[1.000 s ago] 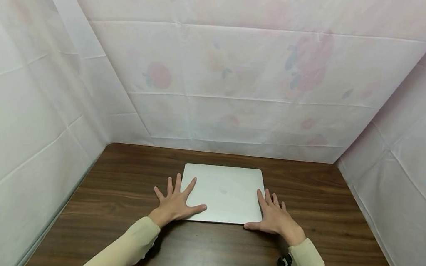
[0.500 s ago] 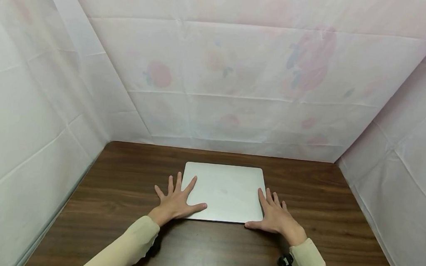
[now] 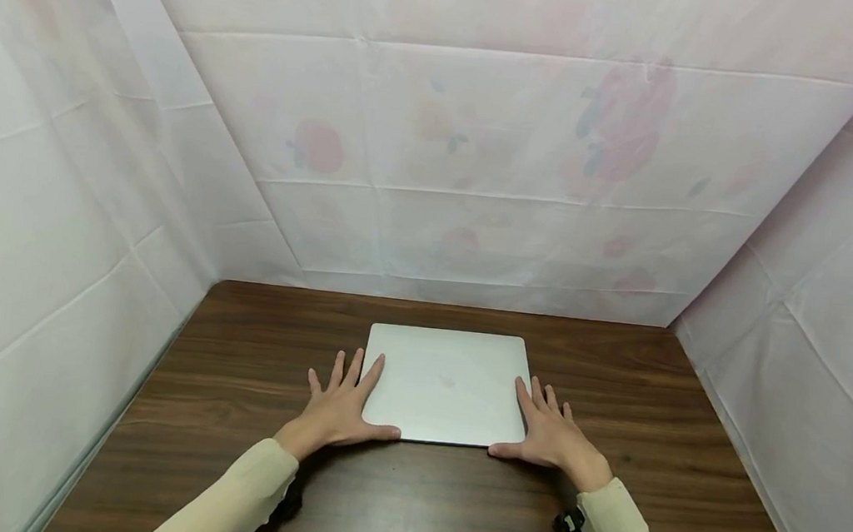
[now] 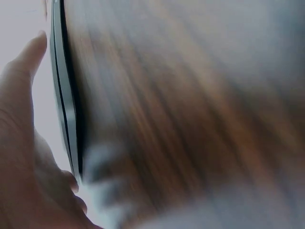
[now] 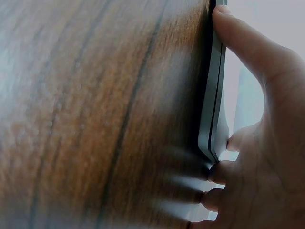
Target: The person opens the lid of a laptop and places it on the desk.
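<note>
A closed silver laptop (image 3: 447,384) lies flat on the dark wooden table, a faint logo in the middle of its lid. At its front left corner is my left hand (image 3: 336,409), fingers spread and straight. The left thumb reaches along the front edge and the index finger lies at the left side. My right hand (image 3: 551,439) spreads over the front right corner, thumb at the front edge, index fingertip on the lid's right border. In the right wrist view, the thumb (image 5: 238,31) rests against the laptop's thin edge (image 5: 214,105).
The wooden table (image 3: 262,353) surrounds the laptop on all sides. White curtains (image 3: 459,235) with pale fruit prints hang behind the table's far edge, and plain-looking sheets (image 3: 826,347) close off both sides. A black device (image 3: 569,524) sits under the right wrist.
My left hand has slid left and slightly back off the lid, its thumb moving from the lid to the front edge. The right hand and the laptop stay in place.
</note>
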The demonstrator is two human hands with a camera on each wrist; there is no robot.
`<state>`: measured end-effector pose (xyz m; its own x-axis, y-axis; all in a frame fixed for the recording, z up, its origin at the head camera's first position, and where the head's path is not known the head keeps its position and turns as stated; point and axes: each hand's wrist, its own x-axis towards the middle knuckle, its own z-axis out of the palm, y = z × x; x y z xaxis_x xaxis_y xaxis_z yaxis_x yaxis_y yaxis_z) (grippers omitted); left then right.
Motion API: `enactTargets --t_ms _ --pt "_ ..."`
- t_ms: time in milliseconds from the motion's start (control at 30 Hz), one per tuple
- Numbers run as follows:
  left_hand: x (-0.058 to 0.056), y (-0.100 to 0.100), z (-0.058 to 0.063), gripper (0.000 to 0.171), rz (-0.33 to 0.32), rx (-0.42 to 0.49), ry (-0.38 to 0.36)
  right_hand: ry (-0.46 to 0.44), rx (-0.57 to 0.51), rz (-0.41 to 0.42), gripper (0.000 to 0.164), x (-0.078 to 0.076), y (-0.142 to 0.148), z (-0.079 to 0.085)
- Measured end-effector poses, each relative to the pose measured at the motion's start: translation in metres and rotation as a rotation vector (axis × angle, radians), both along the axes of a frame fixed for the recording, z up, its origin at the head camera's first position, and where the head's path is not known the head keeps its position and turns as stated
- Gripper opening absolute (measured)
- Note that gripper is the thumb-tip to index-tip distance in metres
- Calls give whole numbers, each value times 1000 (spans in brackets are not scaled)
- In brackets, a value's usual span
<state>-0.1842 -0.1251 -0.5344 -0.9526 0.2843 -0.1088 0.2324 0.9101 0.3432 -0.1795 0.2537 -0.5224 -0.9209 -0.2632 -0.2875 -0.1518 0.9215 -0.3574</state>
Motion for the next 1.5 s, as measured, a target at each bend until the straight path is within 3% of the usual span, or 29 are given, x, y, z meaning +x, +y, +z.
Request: enactTargets --t_ms 267,533,1000,1300,1500 --pt "8 -18 3 142 2 17 56 10 -7 -6 136 -3 0 -2" --pt "16 -27 -3 152 65 26 31 3 -13 -6 135 -3 -2 -1" --pt "16 -27 -13 147 134 61 -45 5 -30 -2 133 -5 -2 2" --pt "19 -24 -6 132 132 37 -72 -21 -104 -68 131 0 -5 8" --pt "18 -25 -10 132 129 48 -56 77 -185 -106 126 6 -15 19"
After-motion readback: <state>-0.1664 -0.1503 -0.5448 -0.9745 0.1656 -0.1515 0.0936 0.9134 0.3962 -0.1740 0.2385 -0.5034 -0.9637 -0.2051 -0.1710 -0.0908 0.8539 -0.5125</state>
